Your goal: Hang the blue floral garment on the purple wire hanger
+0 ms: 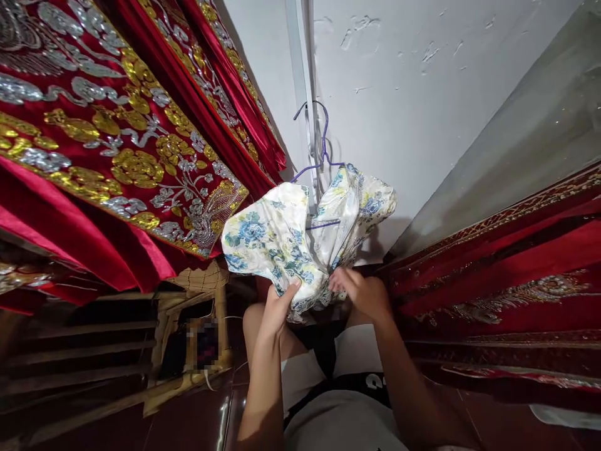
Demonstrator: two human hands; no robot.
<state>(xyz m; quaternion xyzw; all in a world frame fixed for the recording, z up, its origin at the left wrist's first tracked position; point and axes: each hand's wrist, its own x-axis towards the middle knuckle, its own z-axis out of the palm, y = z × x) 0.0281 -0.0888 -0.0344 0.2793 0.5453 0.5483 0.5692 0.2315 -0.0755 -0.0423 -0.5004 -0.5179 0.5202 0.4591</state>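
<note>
A cream garment with blue and yellow flowers hangs bunched on a purple wire hanger, whose hook sits over a white strip on the wall. My left hand grips the garment's lower left part, thumb on top of the cloth. My right hand is closed on the lower right part, fingers pinched into the folds. Both hands hold the fabric gathered at its bottom edge, just above my knees.
Red velvet robes with gold and silver embroidery hang close on the left. More red embroidered cloth hangs on the right. A white wall is straight ahead. A bamboo stool stands low left on a dark red floor.
</note>
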